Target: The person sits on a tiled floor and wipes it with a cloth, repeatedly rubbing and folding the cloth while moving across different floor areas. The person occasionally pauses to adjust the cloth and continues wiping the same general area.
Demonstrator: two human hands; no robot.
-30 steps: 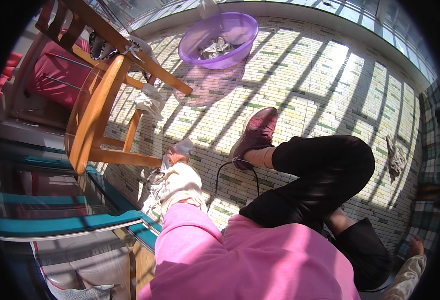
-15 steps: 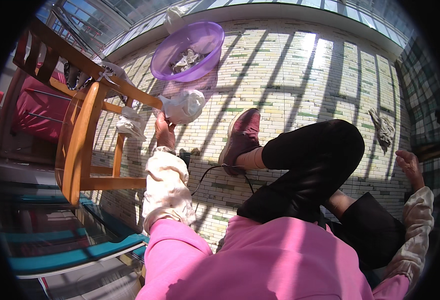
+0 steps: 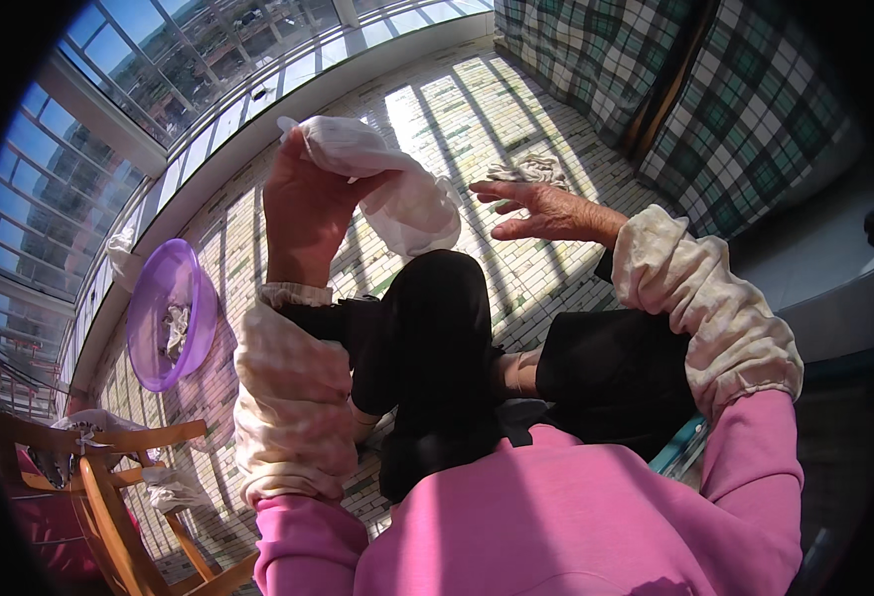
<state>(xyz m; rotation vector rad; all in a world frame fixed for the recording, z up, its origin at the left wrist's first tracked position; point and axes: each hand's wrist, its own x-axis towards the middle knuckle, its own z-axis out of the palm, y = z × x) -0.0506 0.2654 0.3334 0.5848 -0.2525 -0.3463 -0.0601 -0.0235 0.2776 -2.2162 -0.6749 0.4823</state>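
Observation:
My left hand (image 3: pixel 308 214) is raised and pinches a thin, crumpled white plastic bag (image 3: pixel 412 204) near one end. The bag's rest hangs to the right, above my bent knee. Whether it holds anything cannot be told. My right hand (image 3: pixel 551 212) reaches toward the bag from the right, fingers stretched out and apart, with nothing in them. It does not touch the bag. Beyond that hand a crumpled greyish-white cloth (image 3: pixel 531 171) lies on the tiled floor, partly hidden by my fingers.
A purple basin (image 3: pixel 199 333) with crumpled pale cloths stands at the left, a white bundle (image 3: pixel 122 255) beside it near the window ledge. A wooden chair (image 3: pixel 109 517) with a pale cloth (image 3: pixel 172 489) on it is at lower left. Green checked curtains (image 3: pixel 735 119) hang at the right.
The view has turned to the right. My left hand has brought the white bag from beside the chair to in front of me, and my right hand has come in toward it.

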